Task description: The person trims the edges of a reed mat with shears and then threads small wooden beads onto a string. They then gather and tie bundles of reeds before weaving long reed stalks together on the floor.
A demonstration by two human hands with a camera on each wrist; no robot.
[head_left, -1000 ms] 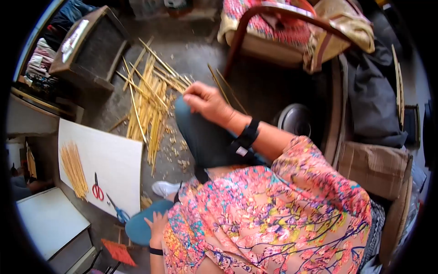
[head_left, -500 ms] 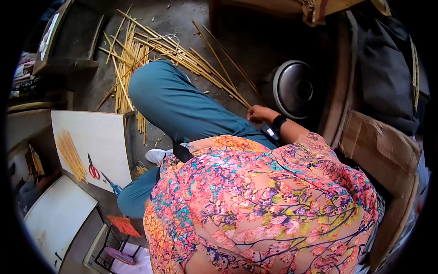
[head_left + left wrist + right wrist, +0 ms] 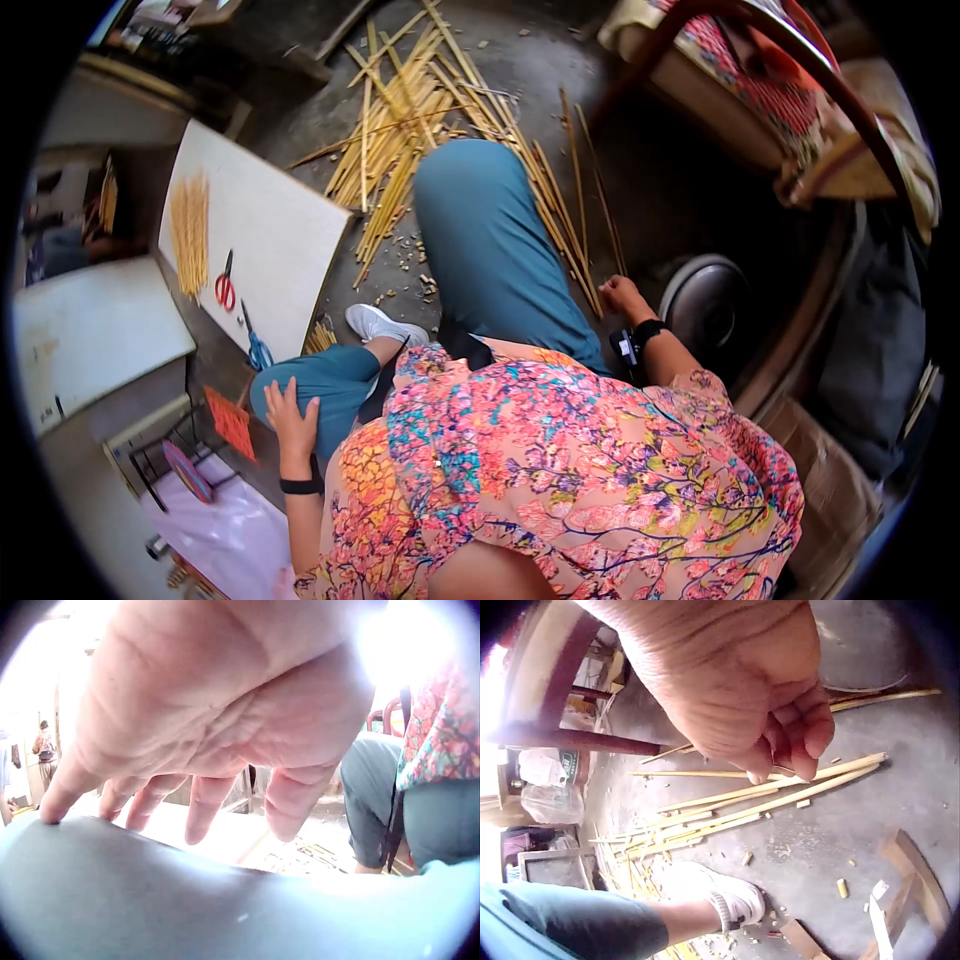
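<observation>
My left hand rests on the left knee, fingers spread; in the left wrist view its fingertips touch the trouser cloth. Low beside my right thigh is my right hand, near one end of a bundle of long bamboo sticks. Up close in the right wrist view, the fingers of that hand curl over toward the thumb above the floor. A thin stick runs up to the thumb tip there. I cannot tell whether the right hand pinches it.
A larger heap of bamboo sticks lies ahead, with short offcuts scattered around. On a white board at left are thin sticks, red-handled scissors and a blue-handled tool. A round metal lid is beside the right hand.
My right hand has come from the right knee down to the floor side near the stick ends and stayed there. The left hand, out of sight half a second ago, shows again on the left knee.
</observation>
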